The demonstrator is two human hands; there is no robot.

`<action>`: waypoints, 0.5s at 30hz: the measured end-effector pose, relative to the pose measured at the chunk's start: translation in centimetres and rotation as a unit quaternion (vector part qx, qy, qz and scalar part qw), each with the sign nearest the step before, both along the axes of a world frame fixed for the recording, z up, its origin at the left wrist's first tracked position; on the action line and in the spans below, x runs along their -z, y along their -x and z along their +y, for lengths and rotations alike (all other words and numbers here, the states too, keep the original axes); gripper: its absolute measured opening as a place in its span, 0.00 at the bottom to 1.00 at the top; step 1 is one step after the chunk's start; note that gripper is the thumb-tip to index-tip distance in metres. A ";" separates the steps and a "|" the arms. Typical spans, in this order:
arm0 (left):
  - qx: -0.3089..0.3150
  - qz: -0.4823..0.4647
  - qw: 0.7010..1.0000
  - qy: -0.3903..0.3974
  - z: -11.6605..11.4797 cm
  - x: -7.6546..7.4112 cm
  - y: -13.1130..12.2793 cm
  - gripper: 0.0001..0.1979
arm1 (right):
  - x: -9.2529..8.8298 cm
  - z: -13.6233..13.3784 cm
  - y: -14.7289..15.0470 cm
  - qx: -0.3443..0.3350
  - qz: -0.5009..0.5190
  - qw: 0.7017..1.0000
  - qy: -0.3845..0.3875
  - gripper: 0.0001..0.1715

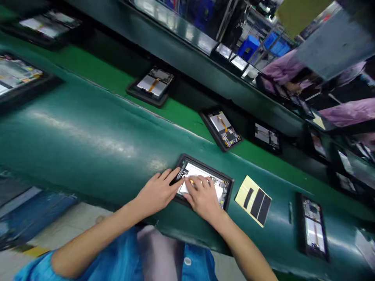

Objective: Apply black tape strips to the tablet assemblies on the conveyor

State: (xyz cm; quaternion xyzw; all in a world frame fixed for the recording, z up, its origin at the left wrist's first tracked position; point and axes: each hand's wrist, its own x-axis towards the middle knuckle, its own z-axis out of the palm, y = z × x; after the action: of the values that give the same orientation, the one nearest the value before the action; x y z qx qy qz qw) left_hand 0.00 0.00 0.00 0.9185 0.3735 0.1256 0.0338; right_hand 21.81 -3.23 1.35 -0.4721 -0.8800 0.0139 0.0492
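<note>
An opened tablet [218,182] in a black tray lies on the dark green bench edge [88,132] in front of me, its white battery and circuit board showing. My left hand [158,191] rests flat on the tray's left corner, fingers stretched out. My right hand [202,195] lies on the tablet's inside, fingers bent and pressed down on the white part. I cannot make out anything between the fingers.
A yellow sheet with black strips [254,200] lies right of the tablet, another tablet tray [313,225] further right. Several tablet trays [223,128] ride the bright green belt [96,72] behind. People in purple sleeves [284,68] work at the far side.
</note>
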 end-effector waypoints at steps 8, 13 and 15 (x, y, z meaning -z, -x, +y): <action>0.023 -0.051 0.998 0.009 0.4 0.7 1.0 0.19 | -0.4 0.4 -0.3 -0.003 0.007 1.000 0.020 0.27; 0.037 -0.036 0.998 0.024 0.6 0.7 1.3 0.20 | -0.2 0.2 -0.3 -0.001 0.029 1.000 0.012 0.25; 0.040 -0.029 0.999 0.022 0.7 0.7 1.3 0.20 | -0.1 0.2 -0.3 -0.003 0.034 0.999 0.007 0.25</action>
State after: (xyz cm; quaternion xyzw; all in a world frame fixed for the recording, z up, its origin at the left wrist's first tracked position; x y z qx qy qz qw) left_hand -1.32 0.65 -0.70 0.9276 0.3385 0.1421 0.0697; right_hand 22.10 -3.00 1.47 -0.4689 -0.8792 0.0368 0.0758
